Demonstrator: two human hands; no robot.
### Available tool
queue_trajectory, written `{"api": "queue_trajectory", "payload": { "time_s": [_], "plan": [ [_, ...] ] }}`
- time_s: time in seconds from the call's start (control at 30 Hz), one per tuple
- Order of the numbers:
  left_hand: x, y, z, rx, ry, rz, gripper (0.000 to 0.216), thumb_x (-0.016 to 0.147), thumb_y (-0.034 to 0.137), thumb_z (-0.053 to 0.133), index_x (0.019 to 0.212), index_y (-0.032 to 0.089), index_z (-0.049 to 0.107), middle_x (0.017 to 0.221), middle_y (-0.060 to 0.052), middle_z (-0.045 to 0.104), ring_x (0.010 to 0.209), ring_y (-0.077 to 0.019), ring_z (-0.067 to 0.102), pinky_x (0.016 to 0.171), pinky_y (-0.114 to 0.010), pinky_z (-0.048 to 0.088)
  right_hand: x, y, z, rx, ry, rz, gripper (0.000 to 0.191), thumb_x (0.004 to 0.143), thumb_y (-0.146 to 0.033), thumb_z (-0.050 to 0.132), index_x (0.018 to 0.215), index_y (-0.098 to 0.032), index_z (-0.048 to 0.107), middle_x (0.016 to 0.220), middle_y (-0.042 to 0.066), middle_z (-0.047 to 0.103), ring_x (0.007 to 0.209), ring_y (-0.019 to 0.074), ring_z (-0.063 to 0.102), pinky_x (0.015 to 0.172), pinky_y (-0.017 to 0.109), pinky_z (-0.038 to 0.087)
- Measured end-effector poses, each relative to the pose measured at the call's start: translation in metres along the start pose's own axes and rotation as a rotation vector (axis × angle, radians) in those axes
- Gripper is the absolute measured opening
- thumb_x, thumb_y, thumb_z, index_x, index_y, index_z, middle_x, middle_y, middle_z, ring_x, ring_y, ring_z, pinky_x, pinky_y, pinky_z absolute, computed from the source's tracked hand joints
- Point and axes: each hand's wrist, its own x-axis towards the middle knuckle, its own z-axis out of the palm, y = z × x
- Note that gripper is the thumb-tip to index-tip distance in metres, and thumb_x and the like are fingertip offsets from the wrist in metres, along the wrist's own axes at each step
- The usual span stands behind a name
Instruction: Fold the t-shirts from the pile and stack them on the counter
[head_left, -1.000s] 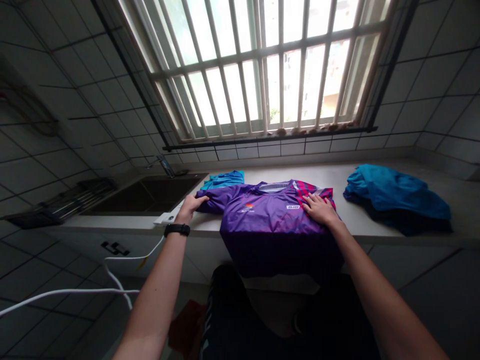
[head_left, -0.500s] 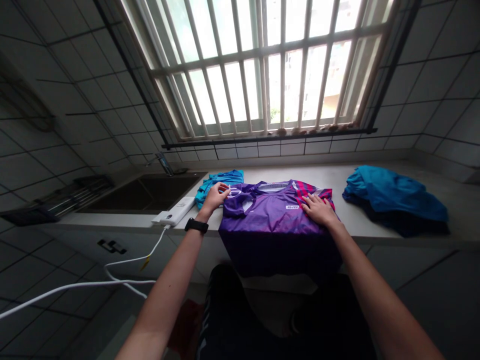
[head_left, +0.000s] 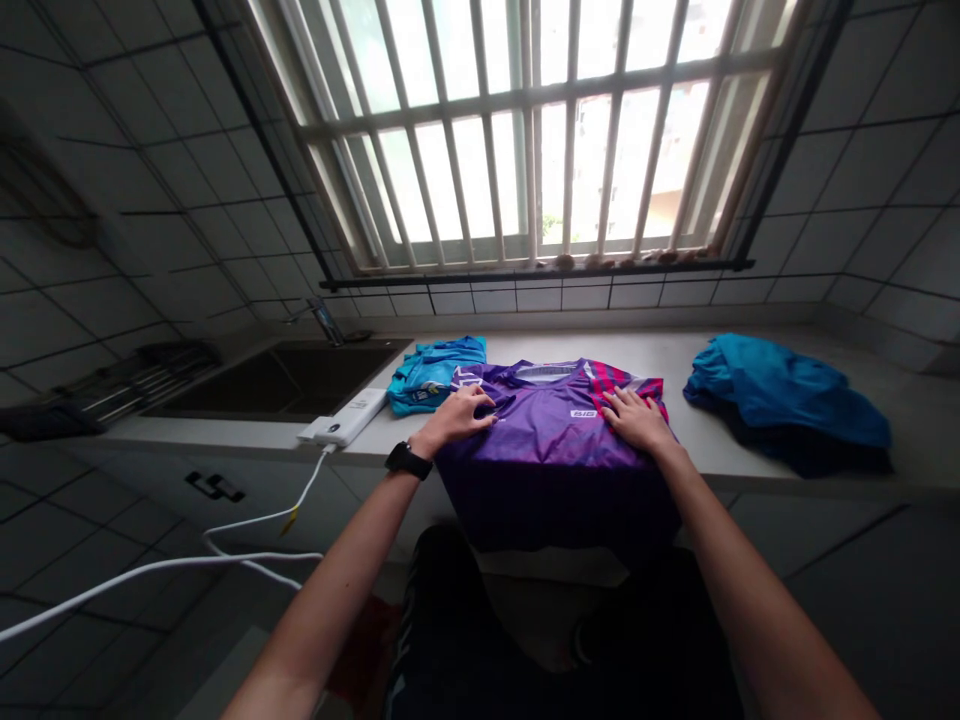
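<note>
Sink (head_left: 277,385) set into worktop (head_left: 592,345) at far left. White power strip (head_left: 345,420) placed just beside it, cable hung off the front. Folded blue clothes (head_left: 439,372) laid up against the shirt's left side. Left hand (head_left: 459,414) placed on the left sleeve, which seems turned in toward the chest; fingers curled there, cannot tell if cloth is pinched. Purple shirt (head_left: 544,425) laid face up under both hands, long axis run from collar at the window side toward the person, lower part draped over the front edge. Turned-in sleeve reached by the left hand only. Right hand (head_left: 639,418) spread flat on the red-patterned shoulder, nothing gripped. Blue pile (head_left: 787,390) set well apart, far right.
</note>
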Motion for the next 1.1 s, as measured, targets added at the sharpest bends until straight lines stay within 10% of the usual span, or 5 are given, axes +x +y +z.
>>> {"api": "queue_trajectory", "payload": {
  "time_s": [0.13,0.5,0.7,0.9,1.1],
  "plan": [
    [0.002,0.007,0.005,-0.049,-0.108,-0.045,0.015,0.082,0.034,0.070,0.086,0.021,0.075,0.098,-0.010,0.072,0.090,-0.0256,0.066,0.086,-0.034,0.051,0.001,-0.001,0.000,0.005,-0.004,0.015,0.059,0.109,-0.047,0.023,0.164,-0.029,0.035,0.175,0.004,0.023,0.161,0.0257,0.023,0.128,0.054,0.020],
    [0.004,0.003,-0.008,-0.345,0.315,-0.358,0.018,0.059,0.010,0.071,0.069,0.024,0.065,0.071,-0.004,0.066,0.079,-0.0252,0.064,0.084,-0.032,0.052,-0.005,-0.004,-0.008,0.026,-0.010,0.001,0.060,0.109,-0.046,0.025,0.164,-0.026,0.036,0.174,0.007,0.023,0.160,0.0265,0.023,0.128,0.055,0.019],
    [0.009,0.006,-0.013,-0.523,0.057,-0.342,0.022,0.059,0.031,0.086,0.060,0.025,0.065,0.057,-0.001,0.063,0.066,-0.0223,0.063,0.062,-0.026,0.048,-0.006,-0.003,-0.009,0.052,-0.005,-0.007,0.058,0.110,-0.047,0.027,0.163,-0.028,0.038,0.174,0.006,0.024,0.160,0.0266,0.023,0.128,0.055,0.018],
    [0.017,-0.010,-0.008,-0.038,0.358,-0.438,0.020,0.070,0.027,0.078,0.074,0.022,0.060,0.089,-0.015,0.069,0.108,-0.0401,0.067,0.086,-0.037,0.054,-0.001,-0.002,-0.006,0.086,0.041,-0.005,0.053,0.110,-0.048,0.033,0.159,-0.032,0.045,0.172,0.003,0.029,0.160,0.0239,0.025,0.130,0.051,0.018],
    [0.039,-0.031,-0.020,0.258,0.122,-0.562,0.031,0.077,0.040,0.077,0.084,0.021,0.053,0.104,-0.020,0.068,0.103,-0.0442,0.070,0.082,-0.045,0.056,0.021,0.020,-0.033,0.219,-0.046,-0.048,0.046,0.110,-0.042,0.036,0.139,-0.024,0.067,0.144,0.009,0.067,0.134,0.0258,0.062,0.113,0.035,0.046]
  ]
}}
